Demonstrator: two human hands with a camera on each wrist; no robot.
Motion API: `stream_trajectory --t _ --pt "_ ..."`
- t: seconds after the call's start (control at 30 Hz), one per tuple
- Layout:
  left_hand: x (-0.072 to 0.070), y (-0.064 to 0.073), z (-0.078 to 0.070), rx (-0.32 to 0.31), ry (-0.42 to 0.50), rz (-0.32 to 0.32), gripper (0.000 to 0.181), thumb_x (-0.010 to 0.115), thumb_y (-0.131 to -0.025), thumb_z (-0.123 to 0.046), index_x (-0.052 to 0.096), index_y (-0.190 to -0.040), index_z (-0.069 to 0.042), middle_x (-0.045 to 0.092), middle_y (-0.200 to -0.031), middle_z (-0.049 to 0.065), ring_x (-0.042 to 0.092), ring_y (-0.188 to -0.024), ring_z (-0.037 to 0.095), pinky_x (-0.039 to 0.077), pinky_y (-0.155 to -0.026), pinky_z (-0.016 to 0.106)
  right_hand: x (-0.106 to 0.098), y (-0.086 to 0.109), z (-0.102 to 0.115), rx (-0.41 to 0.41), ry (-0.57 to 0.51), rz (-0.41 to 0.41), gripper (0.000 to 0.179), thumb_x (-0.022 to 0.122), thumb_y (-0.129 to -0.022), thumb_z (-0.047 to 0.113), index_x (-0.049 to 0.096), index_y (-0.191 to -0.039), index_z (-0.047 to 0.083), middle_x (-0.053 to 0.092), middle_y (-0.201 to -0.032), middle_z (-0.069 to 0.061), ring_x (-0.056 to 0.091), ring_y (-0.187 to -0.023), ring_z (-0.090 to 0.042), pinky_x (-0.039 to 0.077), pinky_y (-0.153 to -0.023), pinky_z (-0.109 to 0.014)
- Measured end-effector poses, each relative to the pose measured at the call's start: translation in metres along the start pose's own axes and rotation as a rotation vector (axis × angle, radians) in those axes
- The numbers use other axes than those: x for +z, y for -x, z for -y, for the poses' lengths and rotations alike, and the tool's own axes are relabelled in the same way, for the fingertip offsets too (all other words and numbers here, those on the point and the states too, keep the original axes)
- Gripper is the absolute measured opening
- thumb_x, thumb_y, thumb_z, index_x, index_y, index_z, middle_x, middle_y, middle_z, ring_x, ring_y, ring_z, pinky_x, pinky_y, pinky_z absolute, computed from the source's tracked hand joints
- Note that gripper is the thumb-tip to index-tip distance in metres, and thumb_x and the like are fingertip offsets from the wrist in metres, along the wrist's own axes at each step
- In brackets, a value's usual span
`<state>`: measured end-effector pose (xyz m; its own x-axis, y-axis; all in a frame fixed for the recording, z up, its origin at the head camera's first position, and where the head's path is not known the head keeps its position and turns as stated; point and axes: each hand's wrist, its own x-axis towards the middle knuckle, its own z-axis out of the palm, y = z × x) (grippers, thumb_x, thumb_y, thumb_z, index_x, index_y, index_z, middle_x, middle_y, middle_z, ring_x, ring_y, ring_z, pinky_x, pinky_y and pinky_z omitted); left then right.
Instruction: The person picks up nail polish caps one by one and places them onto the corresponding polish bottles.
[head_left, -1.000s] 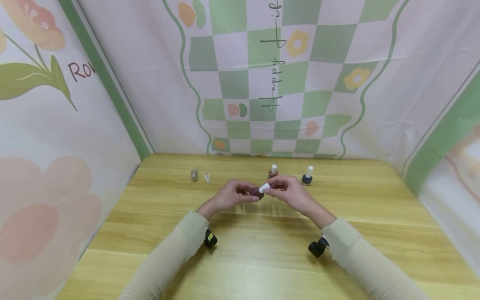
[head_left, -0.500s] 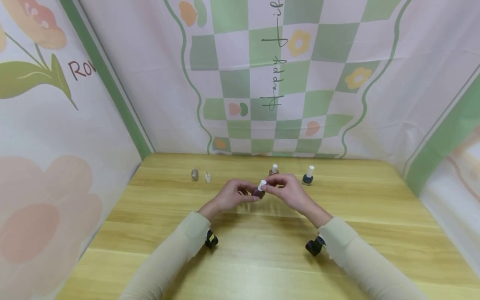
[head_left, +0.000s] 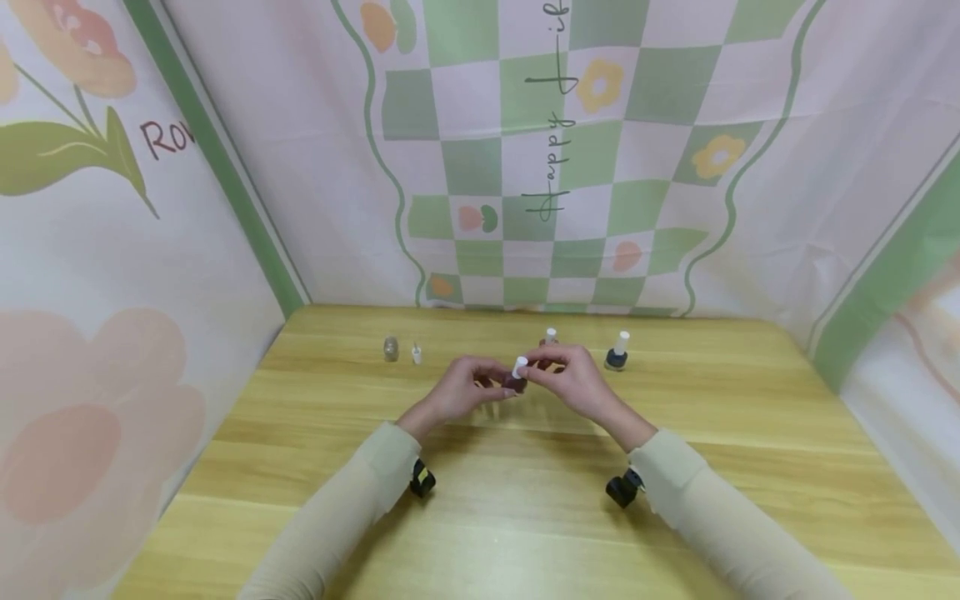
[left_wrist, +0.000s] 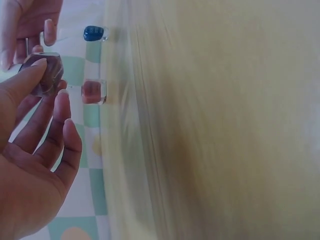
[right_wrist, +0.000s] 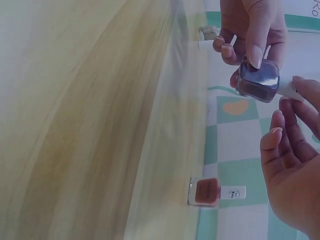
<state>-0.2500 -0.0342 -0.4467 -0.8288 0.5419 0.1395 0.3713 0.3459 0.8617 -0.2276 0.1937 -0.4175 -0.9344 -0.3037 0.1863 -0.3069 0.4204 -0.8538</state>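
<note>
Left hand (head_left: 467, 387): I grip the dark purple bottle (right_wrist: 259, 82) between thumb and fingertips, spare fingers loosely curved.
Right hand (head_left: 572, 379): reaching in from the other side, I pinch its white cap (head_left: 521, 365).
Held bottle: over the desk (head_left: 495, 508), toward its far edge; my right wrist view shows the dark contents through clear glass.
Blue bottle (head_left: 617, 359): capped, upright, toward the far right corner, dark contents inside.
Loose cap (head_left: 417, 357): toward the far left corner, brush pointing up.
Glitter bottle (head_left: 391, 349): capless, just beside that cap, greyish contents.
Reddish bottle (right_wrist: 206, 192): near the far edge, partly behind my right hand from the head view; my right wrist view shows it whole, capped.
Checked cloth (head_left: 525, 167): hanging beyond the far edge.
</note>
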Motion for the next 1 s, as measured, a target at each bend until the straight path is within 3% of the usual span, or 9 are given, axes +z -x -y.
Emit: stream_trajectory --t 0.17,0.4,0.63,1.0 --pt "-0.001 -0.001 0.002 0.012 -0.039 -0.005 0.023 0.077 -0.093 -0.018 0.076 -0.116 -0.012 0.076 -0.109 -0.003 0.068 -0.098 0.010 0.056 -0.084 0.029 0.001 -0.004 -0.003 -0.031 0.015 0.005 0.021 0.076 -0.095 0.027 0.079 -0.109 0.012 0.071 -0.103 -0.006 0.064 -0.096 -0.025 0.056 -0.079 -0.039" --pt "-0.007 0.001 -0.002 -0.002 -0.047 -0.022 0.021 0.075 -0.095 -0.020 0.077 -0.115 -0.015 0.075 -0.111 -0.004 0.066 -0.091 0.015 0.057 -0.080 0.030 -0.002 -0.010 0.009 0.010 0.021 0.018 0.024 0.076 -0.095 0.024 0.078 -0.112 0.008 0.075 -0.109 -0.008 0.067 -0.096 -0.028 0.057 -0.079 -0.041" --pt "-0.015 -0.008 -0.004 0.015 -0.120 -0.066 0.019 0.078 -0.093 -0.019 0.078 -0.110 -0.013 0.077 -0.105 -0.004 0.067 -0.094 0.011 0.056 -0.082 0.028 0.000 -0.026 0.005 0.002 0.021 -0.018 0.020 0.079 -0.093 0.025 0.080 -0.108 0.012 0.076 -0.102 -0.003 0.068 -0.087 -0.024 0.058 -0.073 -0.039" --pt "-0.019 -0.018 0.001 0.025 -0.152 -0.144 0.016 0.078 -0.092 -0.018 0.078 -0.108 -0.015 0.077 -0.104 -0.003 0.068 -0.093 0.014 0.055 -0.079 0.027 0.008 -0.042 0.008 -0.001 0.083 -0.069 0.021 0.079 -0.092 0.023 0.079 -0.109 0.010 0.076 -0.099 -0.005 0.065 -0.088 -0.023 0.055 -0.072 -0.036"
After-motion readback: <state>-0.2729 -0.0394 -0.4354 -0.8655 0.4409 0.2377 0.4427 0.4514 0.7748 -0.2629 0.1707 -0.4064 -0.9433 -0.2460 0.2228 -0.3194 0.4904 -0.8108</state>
